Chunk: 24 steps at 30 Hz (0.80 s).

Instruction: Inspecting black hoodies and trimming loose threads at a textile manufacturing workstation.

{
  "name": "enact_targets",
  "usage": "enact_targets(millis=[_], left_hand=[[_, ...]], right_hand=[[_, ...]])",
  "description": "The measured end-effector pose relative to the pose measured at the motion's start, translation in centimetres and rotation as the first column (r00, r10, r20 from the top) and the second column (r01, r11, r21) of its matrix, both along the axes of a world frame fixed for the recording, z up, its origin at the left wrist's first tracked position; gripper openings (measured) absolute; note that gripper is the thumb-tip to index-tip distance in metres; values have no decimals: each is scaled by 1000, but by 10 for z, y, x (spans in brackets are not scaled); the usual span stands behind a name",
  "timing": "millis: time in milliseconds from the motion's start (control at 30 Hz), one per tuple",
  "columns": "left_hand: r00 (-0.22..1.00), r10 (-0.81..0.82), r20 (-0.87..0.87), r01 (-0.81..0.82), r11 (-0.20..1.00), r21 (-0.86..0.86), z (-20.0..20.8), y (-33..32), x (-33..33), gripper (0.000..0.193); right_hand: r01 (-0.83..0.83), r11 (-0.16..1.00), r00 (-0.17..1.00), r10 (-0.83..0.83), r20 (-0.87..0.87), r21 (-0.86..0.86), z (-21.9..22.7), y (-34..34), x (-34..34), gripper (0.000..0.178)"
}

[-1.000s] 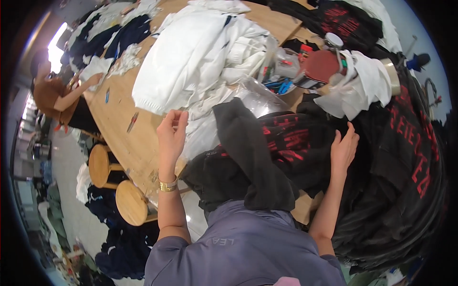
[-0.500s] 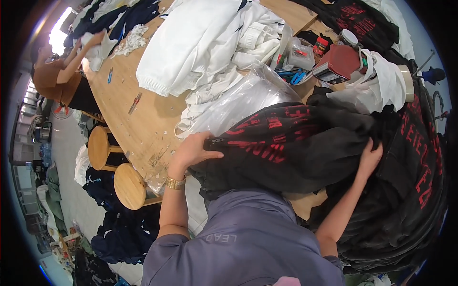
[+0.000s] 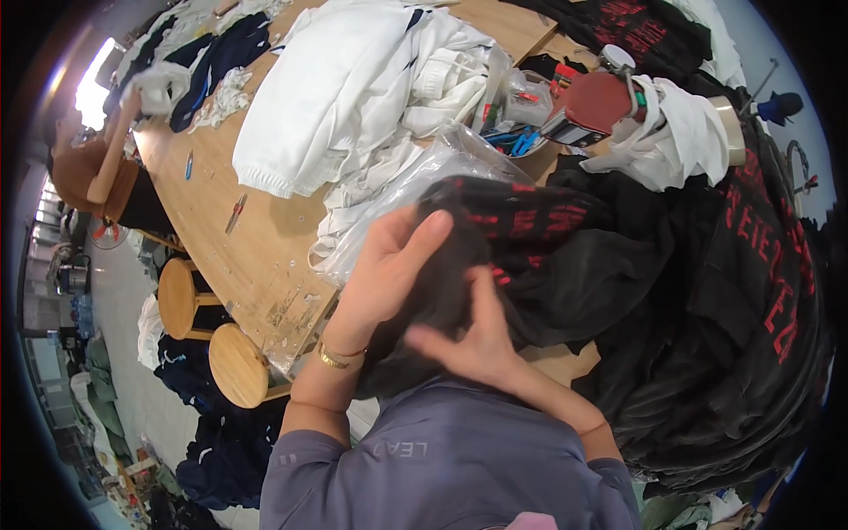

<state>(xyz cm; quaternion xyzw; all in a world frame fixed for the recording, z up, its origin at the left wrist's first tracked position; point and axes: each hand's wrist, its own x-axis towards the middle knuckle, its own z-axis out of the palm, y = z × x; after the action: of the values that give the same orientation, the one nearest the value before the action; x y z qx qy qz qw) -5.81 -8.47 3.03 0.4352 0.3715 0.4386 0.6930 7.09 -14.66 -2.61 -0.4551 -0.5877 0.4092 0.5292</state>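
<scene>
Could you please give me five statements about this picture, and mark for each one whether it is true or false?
1. The left hand and the right hand are both at a black garment with red print. True.
2. The gold-coloured band is worn on the right wrist. False: the gold-coloured band is on the left wrist.
3. Two round wooden stools stand beside the wooden table. True.
4. The big pile of white garments lies under the table. False: the white garments lie on top of it.
5. The other person, at the picture's left, wears a brown top. True.
</scene>
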Motion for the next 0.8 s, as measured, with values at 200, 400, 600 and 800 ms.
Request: enact_targets(millis=[200, 400, 600, 800], left_hand=[[975, -195, -104, 212, 960, 186, 8, 38, 24, 24], [957, -291, -7, 291, 957, -19, -43, 83, 29, 34], [926, -257, 278, 324, 917, -232, -52, 95, 36, 40], [870, -299, 393, 422, 862, -280, -70, 102, 38, 39]], right_hand=[[-60, 987, 794, -44, -606, -151, 4, 32, 87, 24], [2, 946, 632, -253, -733, -325, -31, 58, 158, 30], [-44, 919, 711, -247, -659, -392, -42, 87, 165, 30], [64, 995, 995, -70, -75, -79, -19, 92, 148, 35]])
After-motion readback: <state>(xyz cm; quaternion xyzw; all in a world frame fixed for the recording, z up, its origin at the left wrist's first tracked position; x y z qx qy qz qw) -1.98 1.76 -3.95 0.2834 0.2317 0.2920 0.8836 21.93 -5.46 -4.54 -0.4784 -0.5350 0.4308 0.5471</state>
